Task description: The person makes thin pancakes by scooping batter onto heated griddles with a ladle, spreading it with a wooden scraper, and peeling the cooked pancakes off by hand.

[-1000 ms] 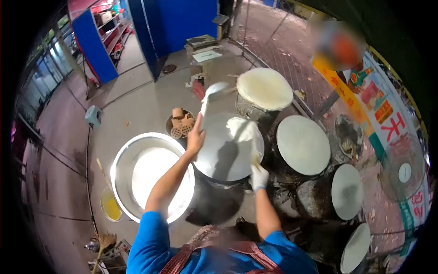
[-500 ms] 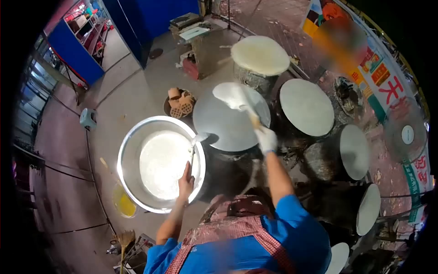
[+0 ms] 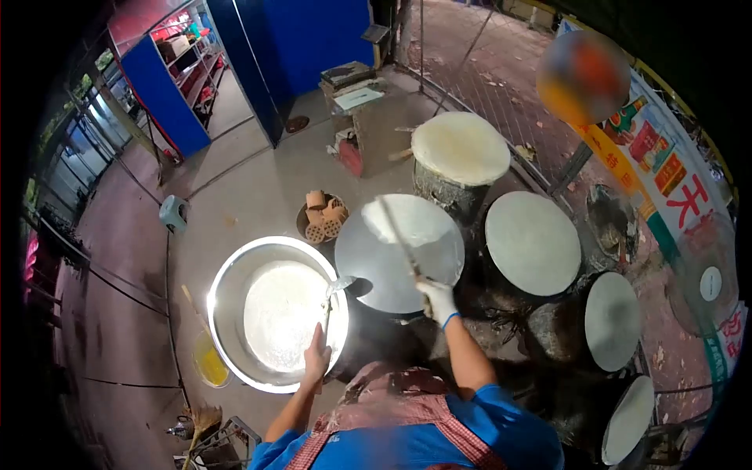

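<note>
The left hand (image 3: 316, 362) has its bare fingers wrapped around the handle of a ladle (image 3: 339, 284), whose bowl hangs at the right edge of a big metal pot (image 3: 217, 309); whether it touches the rim, I cannot tell. White batter (image 3: 280, 321) lies in the bottom of the pot. The right hand (image 3: 437, 300), in a white glove, has its fingers closed on a stick (image 3: 404, 247) near the griddle's right front edge. The stick slants across the round griddle (image 3: 374, 276) to a patch of pale batter (image 3: 427, 221) spread by the far edge, while the front part is bare grey metal. Just beyond the griddle's left edge, a basin of brown pieces with holes (image 3: 325, 215) sits on the floor (image 3: 258, 184). A second griddle (image 3: 533, 243), covered in a pale layer, stands beyond the right edge.
</note>
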{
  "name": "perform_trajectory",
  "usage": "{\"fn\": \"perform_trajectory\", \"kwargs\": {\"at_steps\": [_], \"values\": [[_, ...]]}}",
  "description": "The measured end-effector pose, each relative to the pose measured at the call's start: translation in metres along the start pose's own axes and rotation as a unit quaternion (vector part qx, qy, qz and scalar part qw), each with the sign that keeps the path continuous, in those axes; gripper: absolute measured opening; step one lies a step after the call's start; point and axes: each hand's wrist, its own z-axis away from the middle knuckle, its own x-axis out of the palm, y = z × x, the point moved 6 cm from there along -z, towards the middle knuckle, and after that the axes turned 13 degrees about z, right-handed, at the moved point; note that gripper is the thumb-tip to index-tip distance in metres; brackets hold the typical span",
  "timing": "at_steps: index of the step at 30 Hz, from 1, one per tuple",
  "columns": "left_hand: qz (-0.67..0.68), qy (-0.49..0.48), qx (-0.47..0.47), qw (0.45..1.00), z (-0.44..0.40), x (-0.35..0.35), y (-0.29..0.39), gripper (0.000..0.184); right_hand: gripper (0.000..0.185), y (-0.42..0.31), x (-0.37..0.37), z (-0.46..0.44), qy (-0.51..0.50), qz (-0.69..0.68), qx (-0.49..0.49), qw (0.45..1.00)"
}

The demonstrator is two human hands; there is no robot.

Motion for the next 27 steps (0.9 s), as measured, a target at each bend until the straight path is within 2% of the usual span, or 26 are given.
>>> {"fn": "perform_trajectory", "kwargs": {"at_steps": [1, 2, 4, 5, 6, 8, 11, 14, 15, 16, 18, 19, 20, 23, 24, 26, 27], "values": [[0.005, 0.020, 0.036, 0.999, 0.002, 0.001, 0.001, 0.069, 0.026, 0.001, 0.008, -0.004, -0.053, 0.004, 0.007, 0.999], [0.030, 0.019, -0.080, 0.996, 0.007, 0.000, -0.016, 0.070, 0.025, 0.000, -0.003, -0.007, -0.064, 0.016, -0.010, 0.998], [0.070, 0.032, -0.155, 0.985, 0.028, -0.006, -0.014, 0.071, 0.025, -0.009, -0.044, -0.019, -0.089, 0.036, -0.052, 0.994], [0.110, 0.045, -0.118, 0.986, 0.039, -0.009, -0.027, 0.071, 0.029, -0.030, -0.068, -0.006, -0.089, 0.044, 0.005, 0.995], [0.148, 0.056, -0.079, 0.984, 0.045, -0.013, -0.037, 0.072, 0.029, -0.027, -0.083, -0.020, -0.039, -0.018, 0.063, 0.997], [0.181, 0.076, -0.167, 0.966, 0.067, -0.008, -0.007, 0.071, 0.027, -0.025, -0.078, -0.041, -0.058, -0.017, 0.042, 0.997], [0.211, 0.132, -0.239, 0.938, 0.085, -0.004, -0.014, 0.071, 0.020, -0.008, -0.042, -0.034, -0.167, 0.033, 0.080, 0.982], [0.258, 0.171, -0.289, 0.906, 0.109, -0.004, -0.013, 0.071, 0.019, -0.038, -0.075, -0.019, -0.183, 0.092, 0.052, 0.977], [0.249, 0.177, -0.287, 0.908, 0.117, -0.006, -0.012, 0.070, 0.020, -0.040, -0.093, -0.036, -0.160, 0.073, 0.091, 0.980], [0.244, 0.175, -0.263, 0.917, 0.123, -0.009, -0.022, 0.070, 0.017, -0.051, -0.099, -0.056, -0.065, 0.039, 0.112, 0.991], [0.218, 0.207, -0.276, 0.913, 0.132, -0.007, -0.039, 0.071, 0.019, -0.077, -0.092, -0.069, -0.090, 0.023, 0.026, 0.995], [0.223, 0.206, -0.286, 0.909, 0.136, -0.005, -0.043, 0.070, 0.021, -0.064, -0.080, -0.078, -0.134, 0.116, 0.062, 0.982], [0.231, 0.204, -0.293, 0.905, 0.135, -0.003, -0.045, 0.070, 0.021, -0.056, -0.063, -0.072, -0.188, 0.104, 0.079, 0.973], [0.253, 0.205, -0.299, 0.897, 0.142, 0.005, -0.031, 0.069, 0.024, -0.035, -0.059, -0.048, -0.241, 0.163, 0.095, 0.952], [0.262, 0.207, -0.294, 0.896, 0.141, 0.005, -0.030, 0.069, 0.026, -0.038, -0.066, -0.045, -0.277, 0.126, 0.080, 0.949], [0.251, 0.222, -0.284, 0.898, 0.146, 0.002, -0.030, 0.069, 0.016, -0.063, -0.090, -0.067, -0.216, 0.189, 0.115, 0.951], [0.245, 0.226, -0.280, 0.900, 0.150, 0.001, -0.034, 0.070, 0.016, -0.067, -0.092, -0.093, -0.199, 0.128, 0.084, 0.968]]}}
